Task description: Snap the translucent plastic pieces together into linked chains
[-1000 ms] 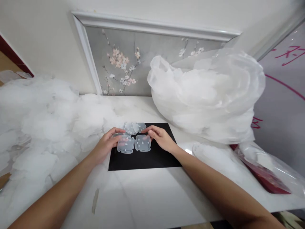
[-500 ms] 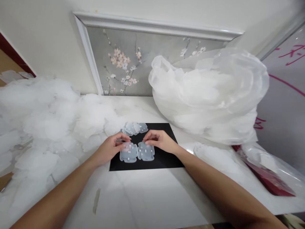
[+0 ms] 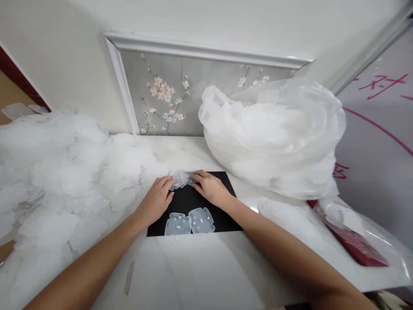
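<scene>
On a black mat [image 3: 180, 202] lie two flat, frosted plastic pieces [image 3: 202, 220] with small white spots, side by side along its near edge. Several similar translucent pieces [image 3: 180, 178] overlap at the far edge of the mat. My left hand [image 3: 158, 198] reaches to the left end of this overlapping group, fingers stretched forward and thumb apart. At the group's right end is my right hand [image 3: 209, 188], its fingertips over the pieces and its thumb spread away. Neither hand has a piece lifted.
A large heap of frosted pieces [image 3: 64, 172] covers the table's left side. A bulging clear plastic bag [image 3: 274, 142] stands at the back right. More pieces [image 3: 287, 215] and a red item under plastic [image 3: 361, 249] lie right. Behind is a framed flower picture [image 3: 193, 82].
Both hands have left the two near pieces and moved away from me to the overlapping group. Those two pieces now lie nearer the mat's front edge, slightly turned. The view has shifted slightly.
</scene>
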A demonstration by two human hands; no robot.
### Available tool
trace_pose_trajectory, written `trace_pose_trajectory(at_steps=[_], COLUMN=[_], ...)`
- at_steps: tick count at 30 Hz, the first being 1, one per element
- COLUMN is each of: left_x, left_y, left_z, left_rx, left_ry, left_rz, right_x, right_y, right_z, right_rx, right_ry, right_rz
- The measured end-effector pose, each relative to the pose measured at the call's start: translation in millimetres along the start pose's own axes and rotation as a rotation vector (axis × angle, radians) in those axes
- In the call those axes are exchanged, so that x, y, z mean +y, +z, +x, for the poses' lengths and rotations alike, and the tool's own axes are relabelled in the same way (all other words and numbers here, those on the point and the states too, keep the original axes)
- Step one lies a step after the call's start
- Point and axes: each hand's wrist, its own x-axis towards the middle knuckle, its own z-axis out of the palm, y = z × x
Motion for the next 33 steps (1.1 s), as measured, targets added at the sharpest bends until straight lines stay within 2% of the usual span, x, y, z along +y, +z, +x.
trace_pose_trajectory(at_steps=[2,4,7,9,13,15,16,18,20,22,29,31,33], left_x=[-1,0,4,6,6,7,7,8,10,11,7,6,7], left_y=[1.3,-0.8,-7.0,-11.7,-20.9,-23.6,-24.0,-22.9,-20.5,-18.8,-23.0,-25.2,-27.6], left_z=[12,24,37,41,37,29,23,12,3,-2,-4,-6,-8], left_rx=[-0.03,-0.072,-0.062,-0.007,0.13,0.161,0.145,0.038,-0.066,-0.094,-0.123,-0.108,-0.056], left_ry=[0.043,0.064,0.038,-0.01,-0.201,-0.296,-0.343,-0.479,-0.604,-0.665,-0.672,-0.603,-0.468], left_rz=[0.04,0.023,-0.028,-0.064,-0.205,-0.293,-0.365,-0.613,-0.842,-0.949,-1.109,-1.016,-0.838], right_x=[3,7,11,13,12,10,9,8,8,10,13,14,15], right_y=[0,-1,-4,-6,-5,-5,-5,-5,-6,-6,-7,-7,-8], right_z=[5,8,7,5,2,2,2,2,1,0,-1,-1,-1], right_rx=[-0.038,0.038,0.252,0.287,0.077,-0.034,-0.085,-0.156,-0.189,-0.203,-0.269,-0.276,-0.289], right_ry=[0.02,0.059,0.17,0.26,0.439,0.465,0.462,0.45,0.443,0.438,0.39,0.392,0.397], right_rz=[-0.028,0.053,0.324,0.621,1.325,1.505,1.537,1.547,1.541,1.546,1.509,1.501,1.509])
